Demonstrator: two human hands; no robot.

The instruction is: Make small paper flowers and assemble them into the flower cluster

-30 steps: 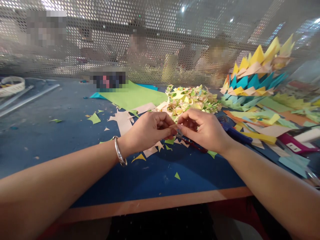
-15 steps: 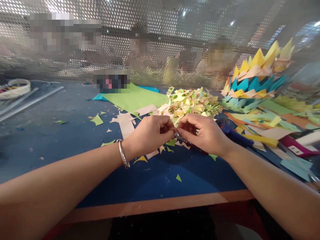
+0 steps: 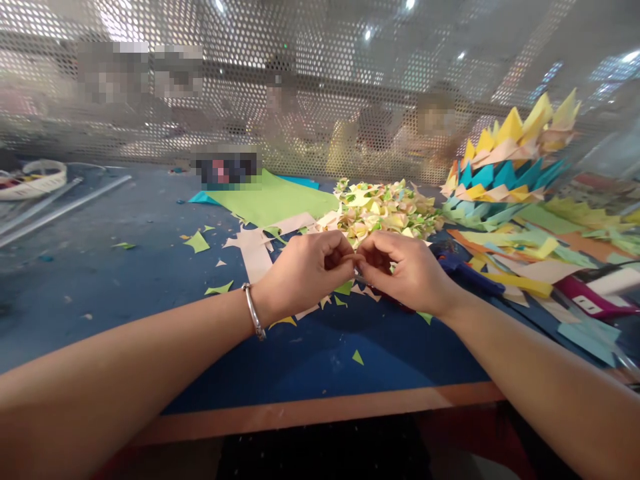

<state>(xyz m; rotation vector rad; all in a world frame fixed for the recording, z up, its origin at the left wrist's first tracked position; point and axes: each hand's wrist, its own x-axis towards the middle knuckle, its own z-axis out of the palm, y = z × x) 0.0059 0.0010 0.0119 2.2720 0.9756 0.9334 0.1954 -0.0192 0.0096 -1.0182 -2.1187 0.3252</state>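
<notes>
So L hand [image 3: 316, 272] meets R hand [image 3: 407, 272] (tbl. edge [image 3: 325, 415] apart).

Free passage over the tabletop [image 3: 125, 283] leftward, but a paper heap [image 3: 385, 210] just beyond the right grip [image 3: 407, 273]

Left hand [image 3: 315, 270] and right hand [image 3: 405, 270]: anything between the fingertips obscured, unidentifiable from here. White basket [image 3: 54, 181]: cut off at left. People [image 3: 283, 123] behind perforated screen [image 3: 320, 40]: blurred.
</notes>
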